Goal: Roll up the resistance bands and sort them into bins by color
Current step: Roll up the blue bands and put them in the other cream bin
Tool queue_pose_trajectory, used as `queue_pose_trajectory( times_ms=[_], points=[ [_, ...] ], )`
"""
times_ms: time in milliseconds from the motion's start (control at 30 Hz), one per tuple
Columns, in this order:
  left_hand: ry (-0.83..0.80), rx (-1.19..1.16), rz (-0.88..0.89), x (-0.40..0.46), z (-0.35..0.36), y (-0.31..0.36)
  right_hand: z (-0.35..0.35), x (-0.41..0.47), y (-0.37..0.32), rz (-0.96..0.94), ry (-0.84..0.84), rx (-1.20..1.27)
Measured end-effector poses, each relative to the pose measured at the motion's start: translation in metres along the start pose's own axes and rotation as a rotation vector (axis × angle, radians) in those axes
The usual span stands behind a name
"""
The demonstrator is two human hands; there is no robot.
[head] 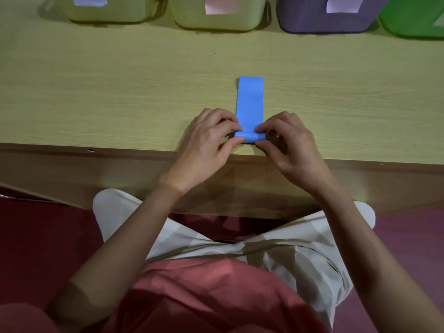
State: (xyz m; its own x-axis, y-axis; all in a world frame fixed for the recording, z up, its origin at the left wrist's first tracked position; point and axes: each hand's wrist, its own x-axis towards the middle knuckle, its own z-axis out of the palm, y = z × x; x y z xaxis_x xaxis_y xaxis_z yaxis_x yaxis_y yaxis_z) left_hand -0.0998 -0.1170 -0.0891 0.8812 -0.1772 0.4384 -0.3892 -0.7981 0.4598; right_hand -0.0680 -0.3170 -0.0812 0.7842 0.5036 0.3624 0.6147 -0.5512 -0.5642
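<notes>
**Blue band, first turn rolled at the table's near edge**

A blue resistance band (250, 102) lies flat on the wooden table (120, 92), its near end curled into a small roll. Four bins line the far edge: two pale yellow-green (105, 13) (216, 20), one purple (322, 22), one green (413, 25); their insides are out of view. The left hand (206, 145) and right hand (290, 145) each pinch the roll's ends, fingers closed on it.

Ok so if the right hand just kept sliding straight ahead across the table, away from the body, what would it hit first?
Probably nothing close by. The right hand pinches the rolled end of the blue band, with bare table ahead. First in line looks like the purple bin at the far edge, though depth is unclear.
</notes>
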Motion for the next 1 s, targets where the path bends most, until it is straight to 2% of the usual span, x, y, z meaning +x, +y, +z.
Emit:
queue_pose_trajectory(
  times_ms=[1000],
  points=[
    [-0.077, -0.027, 0.062, 0.0015, -0.0079, 0.0019, -0.0031, -0.0049, 0.001, 0.023, -0.034, -0.005]
  ],
)
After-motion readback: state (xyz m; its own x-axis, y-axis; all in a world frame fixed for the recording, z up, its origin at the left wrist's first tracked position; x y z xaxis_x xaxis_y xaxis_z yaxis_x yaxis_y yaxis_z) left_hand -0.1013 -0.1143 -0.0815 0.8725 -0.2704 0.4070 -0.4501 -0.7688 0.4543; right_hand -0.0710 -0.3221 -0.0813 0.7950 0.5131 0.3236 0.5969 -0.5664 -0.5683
